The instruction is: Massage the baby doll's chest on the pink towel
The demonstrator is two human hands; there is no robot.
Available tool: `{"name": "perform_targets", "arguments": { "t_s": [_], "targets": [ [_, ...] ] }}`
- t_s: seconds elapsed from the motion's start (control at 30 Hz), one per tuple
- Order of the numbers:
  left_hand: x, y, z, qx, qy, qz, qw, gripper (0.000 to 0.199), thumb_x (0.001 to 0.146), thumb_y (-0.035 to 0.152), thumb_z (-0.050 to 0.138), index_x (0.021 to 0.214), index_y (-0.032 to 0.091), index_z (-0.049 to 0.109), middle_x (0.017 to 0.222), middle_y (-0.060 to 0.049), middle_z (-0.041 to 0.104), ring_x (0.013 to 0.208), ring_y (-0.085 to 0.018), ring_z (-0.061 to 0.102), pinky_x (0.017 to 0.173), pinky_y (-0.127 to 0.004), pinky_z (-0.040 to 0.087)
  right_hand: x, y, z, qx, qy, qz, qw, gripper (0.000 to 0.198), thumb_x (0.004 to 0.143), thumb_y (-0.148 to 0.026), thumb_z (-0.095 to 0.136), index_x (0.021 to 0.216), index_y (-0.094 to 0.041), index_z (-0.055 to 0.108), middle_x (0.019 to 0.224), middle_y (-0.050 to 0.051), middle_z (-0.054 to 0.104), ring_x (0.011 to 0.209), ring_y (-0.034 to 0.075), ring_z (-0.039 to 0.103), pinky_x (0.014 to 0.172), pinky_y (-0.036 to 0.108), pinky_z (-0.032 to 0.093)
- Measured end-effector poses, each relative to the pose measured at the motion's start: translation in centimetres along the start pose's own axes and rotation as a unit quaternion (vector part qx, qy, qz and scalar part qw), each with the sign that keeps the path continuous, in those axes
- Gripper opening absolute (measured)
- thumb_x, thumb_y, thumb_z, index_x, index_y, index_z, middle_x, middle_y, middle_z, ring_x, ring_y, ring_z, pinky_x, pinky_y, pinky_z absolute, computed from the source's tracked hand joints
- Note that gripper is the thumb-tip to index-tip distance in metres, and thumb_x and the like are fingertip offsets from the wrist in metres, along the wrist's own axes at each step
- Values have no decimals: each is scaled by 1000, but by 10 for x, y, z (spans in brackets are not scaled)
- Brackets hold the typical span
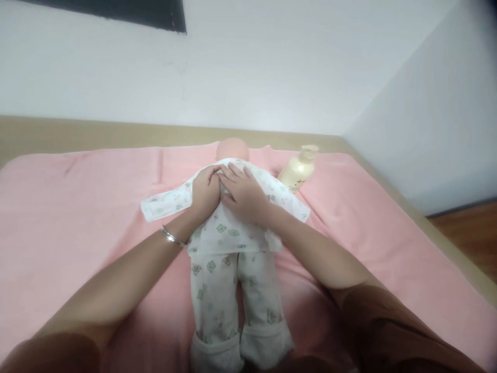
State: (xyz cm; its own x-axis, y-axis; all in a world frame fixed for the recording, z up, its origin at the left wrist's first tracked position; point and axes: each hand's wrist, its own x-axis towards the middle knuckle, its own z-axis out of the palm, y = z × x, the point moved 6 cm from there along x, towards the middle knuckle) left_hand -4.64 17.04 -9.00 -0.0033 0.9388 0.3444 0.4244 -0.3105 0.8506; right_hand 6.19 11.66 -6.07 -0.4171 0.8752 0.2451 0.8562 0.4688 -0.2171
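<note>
Dark panel (116, 10), upper L: cut off by top edge, can't ID it. Pink cloth (77, 207) runs out of view at L, bottom & R. L arm w/ silver bangle (173, 237); its dark sleeve (54, 352) is cut off at the bottom corner. L hand (205, 191) rests on upper part of doll's (233, 233) shirt; its fingers are mostly hidden, so can't tell if apart or together. Doll's face not visible; feet lost in/below the trouser cuffs near bottom edge. R hand (244, 194) lies on the shirt just beside L hand, fingers slightly apart, pressed flat. Pump bottle (298, 170): base hidden behind doll's sleeve, lettering too blurry to read, can't tell if upright or tilted. Brown floor (469, 233) cut off at R edge.

Doll: mid-view on the cloth, head away from the person, legs toward. From L: one white sleeve (166, 203) stretched out sideways; then smooth, bare pinkish head (232, 149) above a white shirt w/ small greenish prints, loose hem over matching trousers (217, 280), cuffs rolled thick, legs slightly apart; other sleeve slants down toward R, below the bottle.
</note>
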Motion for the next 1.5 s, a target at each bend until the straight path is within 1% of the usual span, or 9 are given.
{"name": "perform_targets", "arguments": {
  "t_s": [0.17, 0.27, 0.5, 0.63, 0.77, 0.93, 1.07, 1.3, 1.5],
  "targets": [
    [1, 0, 0, 35, 2, 10, 999, 40, 86, 23, 42, 113, 18, 71, 123, -6, 72, 117, -24, 64, 111, -41, 47, 16, 38, -2, 31, -5, 83, 996, 63, 100, -38, 38, 154, -5, 35, 166, 17, 24, 155, 31, 23, 126, 58, 16],
    [1, -1, 0, 37, 0, 12, 999, 40, 87, 24, 42, 114, 18, 70, 125, -7, 72, 119, -23, 63, 111, -40, 47, 6, 27, -3, 2, 15, 108, 994, 64, 101, -35, 35, 152, 2, 34, 162, 24, 30, 152, 35, 28, 124, 57, 22],
    [0, 0, -1, 33, -1, 7, 999, 41, 84, 18, 38, 108, 18, 72, 117, -5, 74, 112, -22, 66, 106, -38, 51, -13, -21, 1, -25, 8, -11, 1000, 59, 96, -23, 36, 149, 4, 41, 160, 22, 36, 153, 32, 26, 129, 52, 12],
    [0, 2, 1, 44, -6, 28, 999, 42, 84, 18, 38, 111, 18, 71, 117, -5, 74, 111, -22, 66, 106, -39, 51, 7, 14, 1, 20, 3, 24, 1000, 55, 96, -22, 35, 148, -9, 46, 162, 12, 36, 153, 28, 28, 127, 57, 15],
    [1, 1, 1, 59, -5, 26, 998, 43, 85, 19, 39, 115, 18, 70, 124, -6, 72, 118, -23, 63, 111, -40, 47, 16, 40, -1, 25, 22, 82, 996, 57, 99, -32, 35, 150, -8, 42, 163, 16, 33, 151, 32, 31, 123, 60, 22],
    [0, 2, 0, 47, -3, 18, 999, 42, 84, 19, 40, 113, 19, 70, 123, -5, 72, 117, -23, 64, 110, -41, 48, -4, 7, -4, -25, 27, 75, 996, 58, 98, -28, 34, 150, -1, 42, 160, 23, 35, 150, 39, 29, 123, 59, 23],
    [-1, 1, 0, 39, -3, 17, 999, 40, 84, 20, 39, 107, 20, 72, 117, -4, 74, 113, -23, 65, 108, -39, 50, -13, -17, -3, -22, -3, 20, 1000, 60, 95, -25, 39, 150, -2, 41, 163, 18, 32, 154, 37, 22, 127, 60, 14],
    [3, 9, 5, 122, -55, 24, 991, 52, 93, 30, 36, 139, 10, 52, 145, -17, 57, 136, -30, 51, 119, -49, 39, 14, 40, -2, 56, -11, 105, 993, 62, 98, -32, 34, 154, -5, 35, 166, 18, 25, 155, 32, 22, 126, 57, 17],
    [-20, 31, 20, 264, -92, 126, 952, 50, 96, 21, 28, 136, 0, 50, 153, -28, 43, 151, -39, 30, 123, -65, 20, 13, 52, -3, 35, 23, 165, 985, 67, 99, -36, 38, 153, 4, 31, 164, 25, 25, 155, 35, 20, 127, 52, 19]
  ]
}}
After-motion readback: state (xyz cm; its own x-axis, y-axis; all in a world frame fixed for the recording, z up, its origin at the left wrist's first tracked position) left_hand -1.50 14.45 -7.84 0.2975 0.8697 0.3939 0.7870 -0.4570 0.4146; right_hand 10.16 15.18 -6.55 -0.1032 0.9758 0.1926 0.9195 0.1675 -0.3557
